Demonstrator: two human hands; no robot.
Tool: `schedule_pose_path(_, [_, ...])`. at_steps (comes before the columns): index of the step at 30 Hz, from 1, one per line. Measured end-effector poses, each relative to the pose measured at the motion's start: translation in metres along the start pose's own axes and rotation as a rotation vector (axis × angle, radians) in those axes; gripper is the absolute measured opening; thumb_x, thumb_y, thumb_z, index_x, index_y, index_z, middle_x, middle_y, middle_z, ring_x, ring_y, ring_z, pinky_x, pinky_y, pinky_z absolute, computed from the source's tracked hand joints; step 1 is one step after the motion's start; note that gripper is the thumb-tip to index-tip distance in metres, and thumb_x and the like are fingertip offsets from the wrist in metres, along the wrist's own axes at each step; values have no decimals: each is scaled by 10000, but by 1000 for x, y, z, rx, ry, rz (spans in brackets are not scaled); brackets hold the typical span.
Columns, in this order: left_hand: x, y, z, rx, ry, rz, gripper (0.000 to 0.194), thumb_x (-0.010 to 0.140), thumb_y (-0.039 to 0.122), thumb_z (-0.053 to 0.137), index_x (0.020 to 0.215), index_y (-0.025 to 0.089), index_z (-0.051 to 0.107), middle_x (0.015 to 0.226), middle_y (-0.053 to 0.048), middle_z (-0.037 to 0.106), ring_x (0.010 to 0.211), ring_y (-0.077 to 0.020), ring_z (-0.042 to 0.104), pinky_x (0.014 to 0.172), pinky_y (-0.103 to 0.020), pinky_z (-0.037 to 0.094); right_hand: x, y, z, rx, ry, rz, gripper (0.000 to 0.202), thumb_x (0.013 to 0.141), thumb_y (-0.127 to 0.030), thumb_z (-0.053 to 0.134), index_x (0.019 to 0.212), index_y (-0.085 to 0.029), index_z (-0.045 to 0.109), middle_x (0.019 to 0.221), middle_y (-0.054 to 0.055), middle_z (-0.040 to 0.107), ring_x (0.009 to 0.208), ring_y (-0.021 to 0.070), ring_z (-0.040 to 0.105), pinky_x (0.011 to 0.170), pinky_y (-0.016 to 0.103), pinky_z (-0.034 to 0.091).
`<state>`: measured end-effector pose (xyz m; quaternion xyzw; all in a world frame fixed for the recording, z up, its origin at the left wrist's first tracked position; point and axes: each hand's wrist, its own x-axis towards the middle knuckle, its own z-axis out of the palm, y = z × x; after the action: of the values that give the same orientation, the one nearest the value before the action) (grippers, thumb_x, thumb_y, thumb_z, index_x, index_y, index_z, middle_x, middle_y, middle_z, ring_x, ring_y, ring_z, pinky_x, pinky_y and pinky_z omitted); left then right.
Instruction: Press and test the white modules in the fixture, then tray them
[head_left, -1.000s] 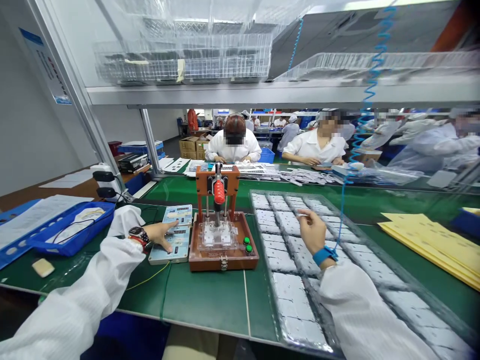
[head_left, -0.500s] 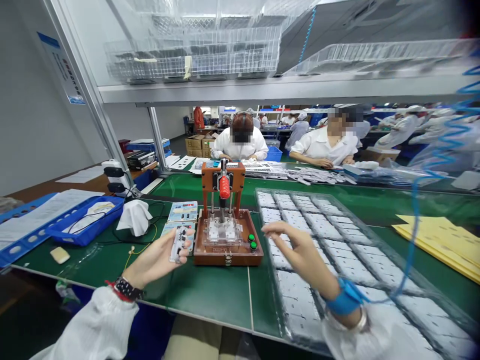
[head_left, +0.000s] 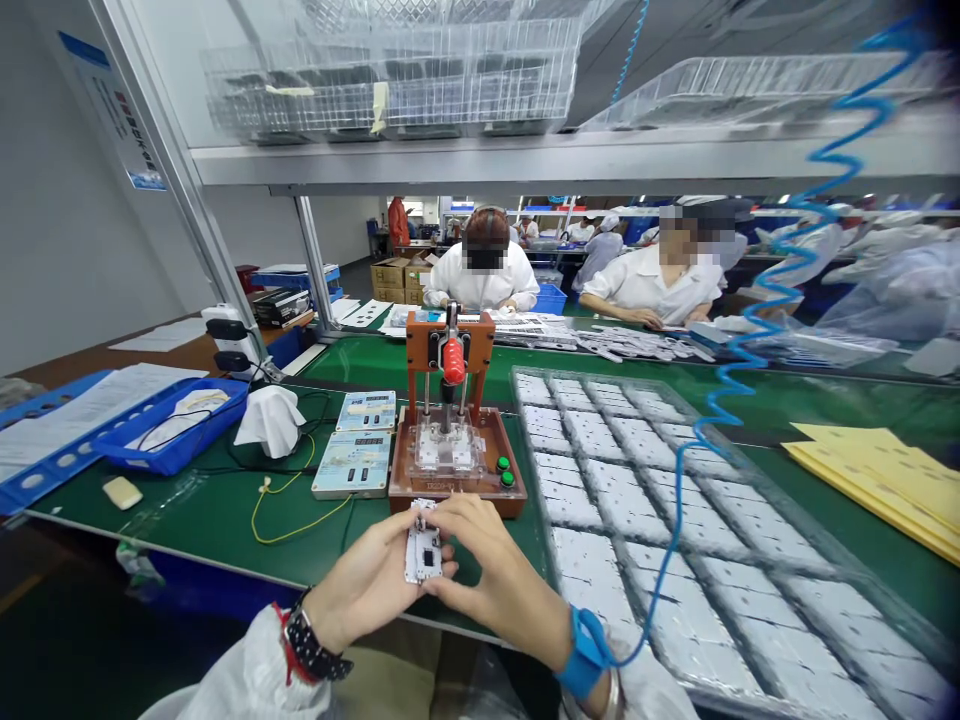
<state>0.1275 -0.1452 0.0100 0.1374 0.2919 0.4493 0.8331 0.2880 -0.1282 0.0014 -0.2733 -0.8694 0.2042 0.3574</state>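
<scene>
A small white circuit board (head_left: 424, 548) with a black chip on its face lies upright along my left palm, just in front of the press fixture. My left hand (head_left: 364, 592) cradles it from beneath and from the left, fingertips showing at its right side. From the right, my right hand (head_left: 499, 565) closes on the same board, fingers at its top end and thumb near its lower right edge. Behind both hands stands the brown press fixture (head_left: 459, 488) with a red-handled lever (head_left: 453, 362) and two green buttons. Whether anything sits under its clear plate I cannot tell.
On the right, a clear tray (head_left: 624, 560) holds white boards in many cells. A coiled blue cord (head_left: 679, 500) runs from my right wristband across it. Left of the fixture are two meter boxes (head_left: 351, 462), a yellow wire and a blue bin (head_left: 169, 455). Co-workers sit opposite.
My left hand has moved right and toward me with the board. My right hand has come left from above the tray and now grips the board too.
</scene>
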Motion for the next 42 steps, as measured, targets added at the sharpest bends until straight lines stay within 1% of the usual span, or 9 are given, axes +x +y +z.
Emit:
schedule_pose_path(5, [4, -1, -4, -126, -41, -62, 295, 950, 234, 360, 931, 81, 612, 804, -85, 631, 736, -187, 618, 689, -301, 462, -3, 7, 3, 42, 124, -33, 179, 885, -203, 490, 1034, -192, 589, 1036, 85, 615, 972, 203, 553, 848, 358, 455])
schedule_pose_path(10, [3, -8, -9, -130, -135, -140, 404, 935, 339, 402, 1074, 1, 574, 939, -160, 632, 857, -244, 611, 815, -365, 446, 0, 10, -2, 278, 491, 344, 239, 938, -321, 403, 938, -175, 593, 766, 36, 635, 686, 142, 599, 638, 257, 485])
schedule_pose_path(13, [3, -15, -11, -140, -92, -133, 371, 922, 317, 429, 1044, 2, 582, 936, -165, 637, 832, -235, 616, 809, -357, 451, 2, 10, -8, 438, 559, 476, 292, 897, -418, 474, 925, -161, 609, 656, 2, 592, 558, 117, 551, 533, 230, 451])
schedule_pose_path(17, [6, -23, 0, -146, -9, 159, 287, 898, 274, 481, 1092, 82, 568, 1047, -154, 633, 920, -238, 611, 874, -380, 440, 5, 6, -2, 642, 514, 573, 353, 823, -469, 575, 914, -131, 624, 555, -4, 586, 496, 123, 542, 478, 232, 424])
schedule_pose_path(22, [11, -28, 26, -122, 68, 604, 440, 833, 358, 581, 1237, 212, 484, 1132, -107, 611, 978, -245, 597, 809, -364, 484, 10, -10, 21, 935, 770, 679, 542, 802, -468, 602, 1209, -128, 492, 815, 81, 696, 684, 198, 657, 633, 324, 529])
schedule_pose_path(31, [23, -36, 23, -97, 214, 675, 484, 718, 208, 715, 1145, 247, 491, 1020, -43, 625, 1039, -231, 596, 919, -344, 452, -7, -18, 56, 396, 721, 556, 217, 824, -383, 570, 834, -188, 664, 914, 88, 631, 897, 212, 589, 780, 324, 492])
schedule_pose_path(35, [20, -37, 18, 5, 235, 716, 409, 723, 281, 725, 1069, 258, 507, 1010, -37, 635, 1054, -238, 582, 884, -328, 462, -10, -9, 64, 668, 730, 701, 425, 745, -484, 649, 1028, -169, 608, 936, 99, 628, 852, 206, 600, 715, 303, 511])
schedule_pose_path(39, [13, -43, 11, 214, 252, 787, 302, 704, 333, 750, 909, 227, 554, 1073, -69, 641, 1114, -266, 539, 872, -309, 450, -12, -7, 63, 999, 588, 761, 436, 698, -509, 698, 902, -129, 637, 765, 66, 636, 630, 140, 555, 580, 253, 471])
schedule_pose_path(42, [8, -47, 6, 295, 225, 758, 282, 686, 346, 764, 867, 211, 595, 1140, -89, 629, 1140, -290, 520, 919, -333, 425, -18, -4, 57, 1070, 687, 765, 418, 666, -470, 745, 898, -137, 644, 741, 41, 628, 601, 115, 530, 588, 242, 460])
